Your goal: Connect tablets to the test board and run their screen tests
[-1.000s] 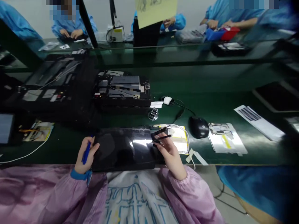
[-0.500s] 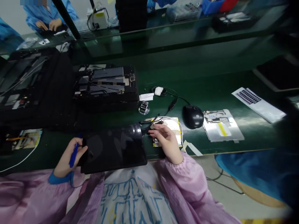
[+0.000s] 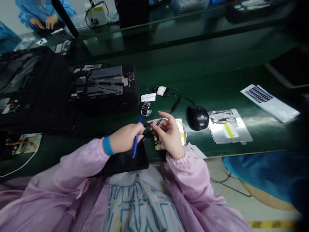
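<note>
My left hand [image 3: 126,138], with a blue band at the wrist, is closed around a blue pen [image 3: 135,141] that slants down past the fingers. Its fingertips meet the thin black cable [image 3: 147,124] near my other hand. My right hand [image 3: 169,132] pinches the dark end of that cable between thumb and fingers; the exact shape of the end is too small to tell. Below my left forearm lies a black tablet-like panel [image 3: 127,160] at the bench edge, partly covered. Under my right hand, a circuit board with a white and yellow-edged part [image 3: 179,124] is half hidden.
A black mouse [image 3: 198,117] and a silver metal plate [image 3: 230,129] stand to the right, with a keypad-printed white sheet [image 3: 269,103] beyond. Stacks of black device housings [image 3: 103,87] are at the left. Coiled cable [image 3: 162,91] lies behind my hands. A co-worker's hands [image 3: 45,22] show across the bench.
My left hand has let go of the black panel's left side and moved right, pen still in it, to meet my right hand at the cable. My right hand stays nearly in place.
</note>
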### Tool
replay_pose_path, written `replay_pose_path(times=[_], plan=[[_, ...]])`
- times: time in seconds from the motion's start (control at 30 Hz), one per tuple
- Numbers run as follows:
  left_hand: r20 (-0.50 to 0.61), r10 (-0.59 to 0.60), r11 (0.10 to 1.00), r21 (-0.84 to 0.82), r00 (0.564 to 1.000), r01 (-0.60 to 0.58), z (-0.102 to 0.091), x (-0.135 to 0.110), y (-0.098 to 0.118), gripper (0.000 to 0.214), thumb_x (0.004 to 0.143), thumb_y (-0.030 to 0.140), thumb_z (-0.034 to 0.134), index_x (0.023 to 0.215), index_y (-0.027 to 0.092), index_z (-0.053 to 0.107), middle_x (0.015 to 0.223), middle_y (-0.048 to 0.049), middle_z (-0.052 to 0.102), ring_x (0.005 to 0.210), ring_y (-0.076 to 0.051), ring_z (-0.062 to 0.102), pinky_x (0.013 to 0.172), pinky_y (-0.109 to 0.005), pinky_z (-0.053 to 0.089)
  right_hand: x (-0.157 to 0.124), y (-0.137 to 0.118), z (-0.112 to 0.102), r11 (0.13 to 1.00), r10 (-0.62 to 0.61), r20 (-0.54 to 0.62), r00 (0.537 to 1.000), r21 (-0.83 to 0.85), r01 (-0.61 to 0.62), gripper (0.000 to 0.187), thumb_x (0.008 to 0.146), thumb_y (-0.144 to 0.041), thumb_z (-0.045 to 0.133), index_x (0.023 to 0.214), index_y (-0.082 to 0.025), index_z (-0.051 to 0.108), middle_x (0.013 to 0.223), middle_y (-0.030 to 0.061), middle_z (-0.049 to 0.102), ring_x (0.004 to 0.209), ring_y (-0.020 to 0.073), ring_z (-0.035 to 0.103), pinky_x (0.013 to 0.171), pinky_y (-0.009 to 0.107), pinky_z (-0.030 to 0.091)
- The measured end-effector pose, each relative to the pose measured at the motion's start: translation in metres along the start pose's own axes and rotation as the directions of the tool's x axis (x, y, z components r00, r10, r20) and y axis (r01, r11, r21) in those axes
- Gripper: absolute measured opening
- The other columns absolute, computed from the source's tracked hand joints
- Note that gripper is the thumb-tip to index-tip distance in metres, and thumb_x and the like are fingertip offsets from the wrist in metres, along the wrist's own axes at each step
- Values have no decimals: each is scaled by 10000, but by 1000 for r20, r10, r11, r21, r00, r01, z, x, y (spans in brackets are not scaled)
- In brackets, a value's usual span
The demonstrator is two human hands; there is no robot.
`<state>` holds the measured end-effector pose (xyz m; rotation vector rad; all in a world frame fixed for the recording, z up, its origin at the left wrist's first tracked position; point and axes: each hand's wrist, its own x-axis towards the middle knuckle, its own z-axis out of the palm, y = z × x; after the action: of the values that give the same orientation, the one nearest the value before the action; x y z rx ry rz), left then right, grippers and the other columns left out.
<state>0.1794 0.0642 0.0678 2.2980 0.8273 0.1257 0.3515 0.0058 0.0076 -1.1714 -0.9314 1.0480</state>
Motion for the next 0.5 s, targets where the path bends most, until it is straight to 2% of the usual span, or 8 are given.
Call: replay_pose_path(times=[0.13,0.27,0.37,0.5], plan=[[96,55,994,-102,994,-45,22,39,-7,88,836,191,472,775,214,414,668,17,538,592,-146,512,591,-265,376,-17,2,-16,999,-36,-82,996,-35,34,316,782,-308,693,1071,-259,577,838,9,695,788,191,684,724,346,571],[108,24,974,-225,994,1,26,51,-9,104,838,234,512,780,206,431,591,60,485,525,-108,448,548,-234,330,-31,9,-35,979,-132,-173,976,-175,101,114,803,-261,692,911,-242,660,879,27,723,874,208,690,864,393,540],[84,-35,954,-293,996,58,26,55,-9,111,809,225,546,761,196,450,613,48,525,561,-110,473,561,-231,351,-35,12,-44,927,-193,-157,969,-353,127,30,825,-260,667,838,-236,680,871,32,727,872,213,680,857,396,524],[67,-66,879,-468,996,90,30,61,-6,123,804,232,555,766,191,446,660,29,552,610,-117,520,585,-235,394,-31,14,-49,877,-153,-58,986,-468,109,67,844,-263,621,843,-225,676,850,37,721,808,202,669,766,362,531]])
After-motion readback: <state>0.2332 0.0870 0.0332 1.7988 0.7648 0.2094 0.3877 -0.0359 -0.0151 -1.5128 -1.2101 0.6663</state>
